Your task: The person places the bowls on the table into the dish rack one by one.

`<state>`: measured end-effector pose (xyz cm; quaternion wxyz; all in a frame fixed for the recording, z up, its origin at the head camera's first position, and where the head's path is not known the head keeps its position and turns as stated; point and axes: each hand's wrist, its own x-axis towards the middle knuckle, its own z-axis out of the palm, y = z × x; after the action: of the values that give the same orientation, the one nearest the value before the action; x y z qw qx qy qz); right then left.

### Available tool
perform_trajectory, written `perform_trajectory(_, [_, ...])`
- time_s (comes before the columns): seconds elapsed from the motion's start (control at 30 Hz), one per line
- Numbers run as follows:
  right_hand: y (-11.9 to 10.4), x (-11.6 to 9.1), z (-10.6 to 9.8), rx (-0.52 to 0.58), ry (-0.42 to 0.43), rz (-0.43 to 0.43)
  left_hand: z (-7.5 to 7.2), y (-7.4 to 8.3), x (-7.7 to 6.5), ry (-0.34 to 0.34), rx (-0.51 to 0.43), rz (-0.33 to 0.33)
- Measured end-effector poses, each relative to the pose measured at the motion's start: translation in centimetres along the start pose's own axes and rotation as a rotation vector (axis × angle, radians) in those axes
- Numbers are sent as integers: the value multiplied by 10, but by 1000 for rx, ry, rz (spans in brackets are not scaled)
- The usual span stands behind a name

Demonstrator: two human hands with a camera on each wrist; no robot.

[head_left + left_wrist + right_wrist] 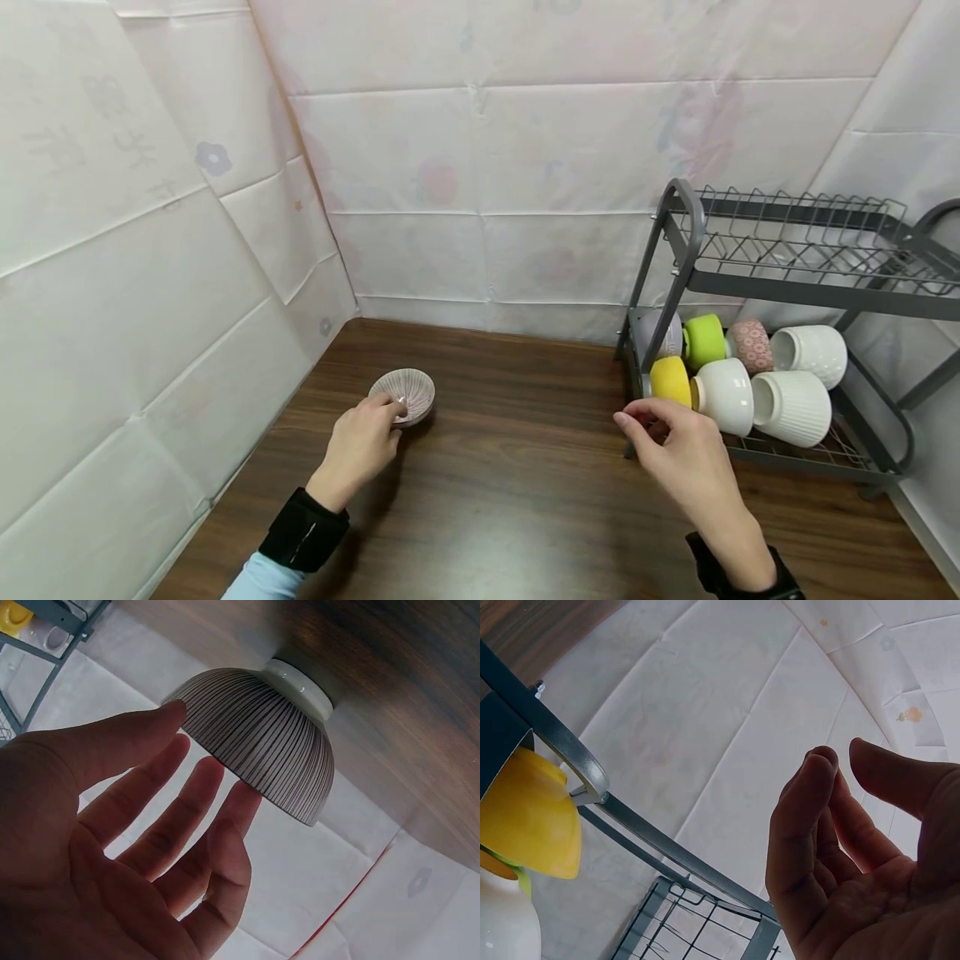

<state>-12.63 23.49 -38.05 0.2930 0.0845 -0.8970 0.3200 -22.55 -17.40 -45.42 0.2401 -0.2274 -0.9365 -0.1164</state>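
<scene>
A small striped bowl [411, 385] stands upright on the brown table, left of centre. My left hand [358, 446] pinches its near rim. The left wrist view shows the bowl [259, 739] from the side, the thumb [169, 720] at the rim and some fingertips hidden behind it. In front of the dish rack's left end hovers my right hand [686, 454], fingers loosely curled and nothing held. A gap shows between thumb and fingertips of that hand [855, 847] in the right wrist view. Nearest to it is a yellow cup [670, 381] on the rack.
On the right stands a two-tier dark metal dish rack [787, 287]. Its lower shelf holds several tipped cups, among them a white cup [723, 396], a green cup [703, 340] and a pink patterned cup [750, 346]. White sheeting [480, 167] walls in the table [510, 500].
</scene>
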Motion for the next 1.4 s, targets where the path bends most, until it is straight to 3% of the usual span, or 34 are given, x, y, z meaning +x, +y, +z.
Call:
perform_trajectory(0.63, [-1,0,5,-8,-20,13,11,-11,3,22,-17,26])
perform_trajectory(0.97, [-1,0,6,-16,-30,19,14,-13,4,-17,-5,30])
perform_trajectory(1.4, [1,-1,8,-23,-54,45,17,-14,4,68,18,20])
